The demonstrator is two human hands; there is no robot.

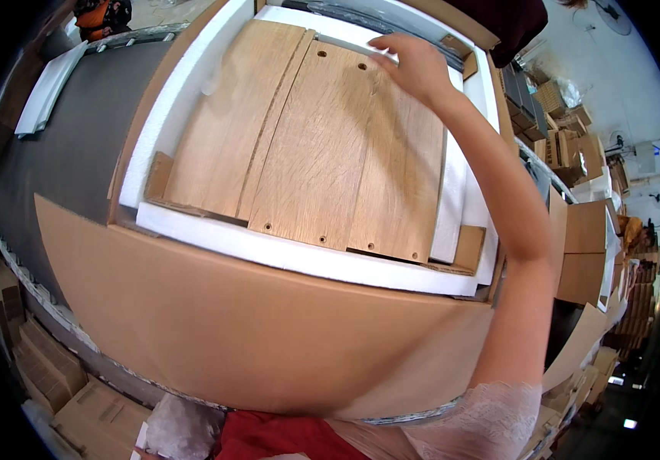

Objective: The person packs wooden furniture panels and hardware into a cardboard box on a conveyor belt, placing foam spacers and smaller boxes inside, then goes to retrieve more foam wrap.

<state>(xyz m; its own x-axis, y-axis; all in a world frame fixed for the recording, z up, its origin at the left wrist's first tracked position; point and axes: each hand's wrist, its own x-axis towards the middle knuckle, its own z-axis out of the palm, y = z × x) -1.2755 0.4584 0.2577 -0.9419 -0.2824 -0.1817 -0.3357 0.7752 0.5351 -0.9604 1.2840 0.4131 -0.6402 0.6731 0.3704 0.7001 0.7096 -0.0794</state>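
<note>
Wood-grain panels (314, 146) lie side by side in an open cardboard box (268, 322), with small holes along their near and far ends. White foam strips (299, 257) line the box around them. Over the far right part of the panels reaches my right hand (418, 69), its fingers bent and apart, with nothing visible in them. At the lower edge, only a sliver of what looks like my left hand (144, 454) shows, beside a clear plastic bag (183, 425); its fingers are mostly cut off.
Brown cardboard corner pieces (469, 249) sit inside the box. Dark bars (376, 27) lie along its far side. The box rests on a dark conveyor belt (77, 169), with white foam sheets (48, 90) at the left. Stacked cartons (575, 161) stand to the right. A person in dark clothing (510, 27) is at the far side.
</note>
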